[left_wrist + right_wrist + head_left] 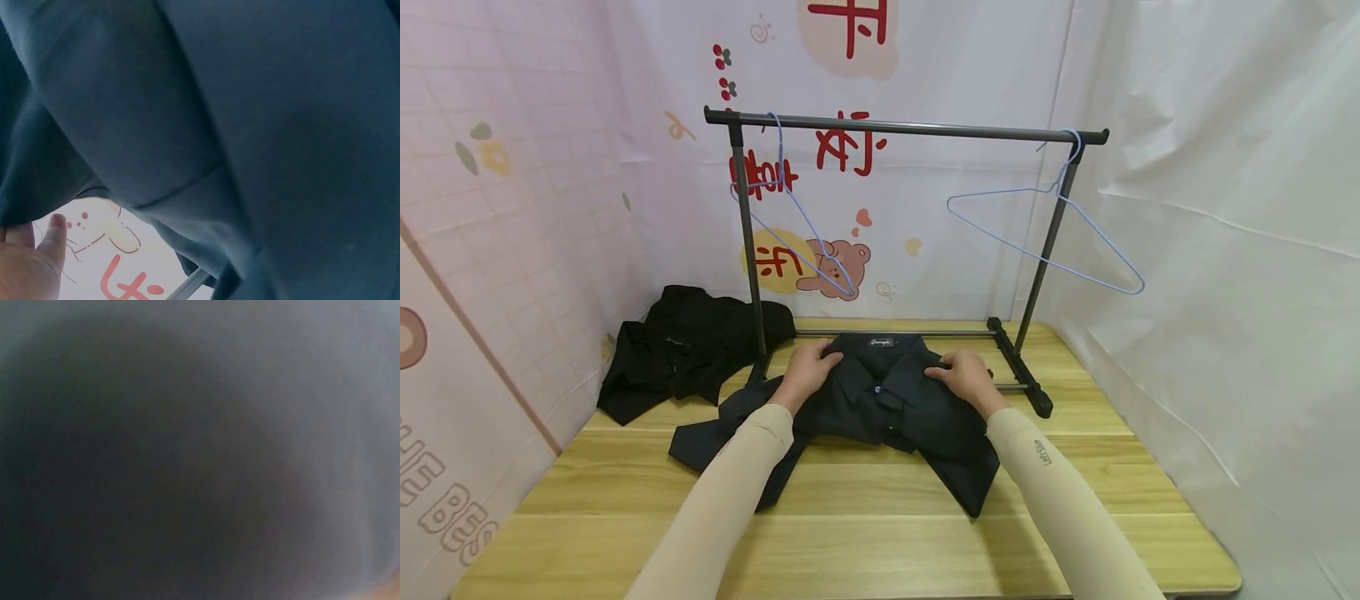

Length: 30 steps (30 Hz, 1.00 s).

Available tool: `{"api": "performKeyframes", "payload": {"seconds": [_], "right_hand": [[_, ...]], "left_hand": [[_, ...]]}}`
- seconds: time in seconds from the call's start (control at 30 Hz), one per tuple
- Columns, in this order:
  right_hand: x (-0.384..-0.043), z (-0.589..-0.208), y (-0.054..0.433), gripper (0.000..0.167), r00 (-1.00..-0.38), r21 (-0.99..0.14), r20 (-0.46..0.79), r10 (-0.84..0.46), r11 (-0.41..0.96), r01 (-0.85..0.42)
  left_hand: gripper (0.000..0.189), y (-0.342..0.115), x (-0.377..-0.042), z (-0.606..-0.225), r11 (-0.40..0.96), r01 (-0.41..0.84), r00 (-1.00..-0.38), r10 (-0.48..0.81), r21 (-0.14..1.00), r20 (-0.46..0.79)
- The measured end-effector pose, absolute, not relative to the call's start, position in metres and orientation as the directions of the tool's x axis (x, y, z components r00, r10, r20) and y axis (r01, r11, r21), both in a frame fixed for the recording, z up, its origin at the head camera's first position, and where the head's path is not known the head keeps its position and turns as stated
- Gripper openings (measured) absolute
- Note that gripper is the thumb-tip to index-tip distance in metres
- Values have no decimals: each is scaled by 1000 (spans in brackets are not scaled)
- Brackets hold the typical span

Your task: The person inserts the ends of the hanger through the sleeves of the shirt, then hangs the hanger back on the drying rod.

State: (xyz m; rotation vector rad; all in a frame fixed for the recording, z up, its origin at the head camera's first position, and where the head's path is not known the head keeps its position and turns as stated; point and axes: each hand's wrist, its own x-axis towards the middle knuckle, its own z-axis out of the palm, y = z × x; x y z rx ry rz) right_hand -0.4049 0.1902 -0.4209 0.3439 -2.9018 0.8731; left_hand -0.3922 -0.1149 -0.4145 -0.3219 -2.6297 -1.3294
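Presently I watch the left hand [807, 371] and right hand [967, 381] pinch a dark navy, collared cloth shirt [868, 408] on either side of its collar, thumbs showing in front. It is spread before the black metal garment rack [917, 127], over a pale wood-grain table [880, 550]. Two blue wire hangers [807, 221] hang from that rack's bar; a crumpled black cloth garment [692, 342] lies by its left post.
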Motion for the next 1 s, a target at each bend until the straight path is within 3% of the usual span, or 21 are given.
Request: {"api": "performKeyframes", "payload": {"seconds": [0.17,0.37,0.6,0.83,1.0], "right_hand": [[-404,-422,200,45,-970,-527,70,-234,817,-235],[-403,-421,213,18,-963,-518,24,-270,820,-243],[-404,-415,228,35,-977,-586,-33,-211,796,-152],[-403,-396,248,51,-985,-539,141,-101,827,-162],[-407,-378,265,58,-942,-583,332,46,795,-167]], "left_hand": [[24,-118,-390,-419,604,241,-970,131,760,204],[37,-123,-390,-423,555,187,-982,122,810,143],[28,-125,-390,-429,550,216,-975,81,807,205],[26,-126,-391,-431,575,232,-970,79,785,229],[25,-127,-391,-431,587,229,-971,85,777,221]]}}
